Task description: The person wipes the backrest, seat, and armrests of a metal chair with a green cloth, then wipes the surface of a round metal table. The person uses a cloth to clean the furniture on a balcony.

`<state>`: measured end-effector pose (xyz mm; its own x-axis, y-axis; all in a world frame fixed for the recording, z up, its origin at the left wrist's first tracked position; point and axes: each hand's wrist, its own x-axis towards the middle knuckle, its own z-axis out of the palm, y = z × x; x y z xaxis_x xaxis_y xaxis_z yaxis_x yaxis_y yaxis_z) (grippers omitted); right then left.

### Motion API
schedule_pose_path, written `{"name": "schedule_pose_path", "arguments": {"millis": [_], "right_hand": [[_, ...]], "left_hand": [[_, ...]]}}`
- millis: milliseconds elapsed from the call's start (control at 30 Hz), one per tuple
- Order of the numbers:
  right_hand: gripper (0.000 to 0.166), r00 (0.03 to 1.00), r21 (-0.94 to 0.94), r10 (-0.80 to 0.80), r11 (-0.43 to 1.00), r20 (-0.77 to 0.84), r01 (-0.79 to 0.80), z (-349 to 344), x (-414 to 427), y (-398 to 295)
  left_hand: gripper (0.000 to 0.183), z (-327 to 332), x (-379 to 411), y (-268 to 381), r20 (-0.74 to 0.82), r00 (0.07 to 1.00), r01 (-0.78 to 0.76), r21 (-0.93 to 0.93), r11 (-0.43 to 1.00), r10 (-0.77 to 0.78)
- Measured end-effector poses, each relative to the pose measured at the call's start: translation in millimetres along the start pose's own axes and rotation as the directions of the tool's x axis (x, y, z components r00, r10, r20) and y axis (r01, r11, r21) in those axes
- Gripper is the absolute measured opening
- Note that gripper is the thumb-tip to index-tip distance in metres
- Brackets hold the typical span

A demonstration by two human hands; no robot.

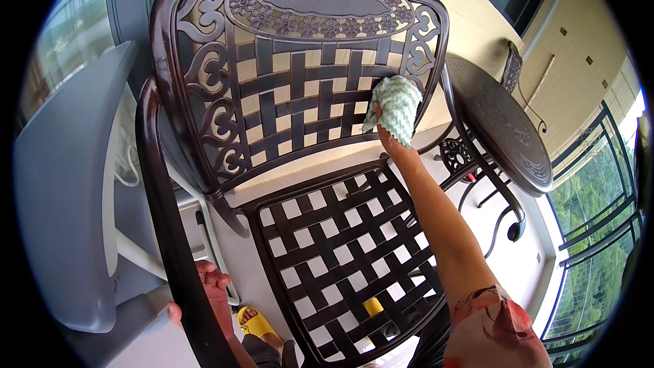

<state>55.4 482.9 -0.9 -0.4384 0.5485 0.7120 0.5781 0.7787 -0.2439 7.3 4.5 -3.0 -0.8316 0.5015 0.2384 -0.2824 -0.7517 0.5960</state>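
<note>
A dark metal armchair with a lattice back and seat stands before me. My right hand is mostly hidden under a pale green-and-white cloth, which lies against the right side of the chair's lattice back. My left hand is at the chair's left armrest, thumb on one side and curled fingers on the other; the armrest hides part of the palm. The seat lattice lies below and between my arms.
A round dark metal table stands at right, with another ornate chair behind it. A large grey curved object is close at left. Dark railings run along the far right. My foot wears a yellow sandal.
</note>
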Motion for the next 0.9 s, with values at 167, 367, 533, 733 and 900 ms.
{"name": "schedule_pose_path", "arguments": {"millis": [167, 367, 533, 733, 900], "right_hand": [[0.033, 0.984, 0.045, -0.161, 0.985, -0.081, 0.165, -3, -5, 13], [0.038, 0.995, 0.625, 0.076, 0.774, 0.068, -0.102, 6, -46, 28], [0.040, 0.975, 0.039, -0.221, 0.975, 0.000, 0.221, 13, -35, 32], [0.038, 0.967, 0.014, -0.251, 0.968, -0.038, 0.251, 21, -43, 37], [0.014, 0.921, 0.213, -0.276, 0.916, -0.277, 0.339, 10, -66, -8]], "left_hand": [[0.061, -1, 1, -4, -0.009, 1.000, 0.007, 0.014, 1.000, -0.007], [0.062, 0, 2, -1, -0.012, 1.000, -0.013, -0.016, 1.000, 0.013], [0.062, 3, 1, -1, -0.023, 1.000, -0.008, 0.005, 1.000, 0.008], [0.063, 2, 2, -1, -0.006, 1.000, -0.004, 0.004, 1.000, 0.004], [0.063, -1, -1, 2, -0.031, 0.999, -0.010, 0.017, 1.000, 0.011]]}}
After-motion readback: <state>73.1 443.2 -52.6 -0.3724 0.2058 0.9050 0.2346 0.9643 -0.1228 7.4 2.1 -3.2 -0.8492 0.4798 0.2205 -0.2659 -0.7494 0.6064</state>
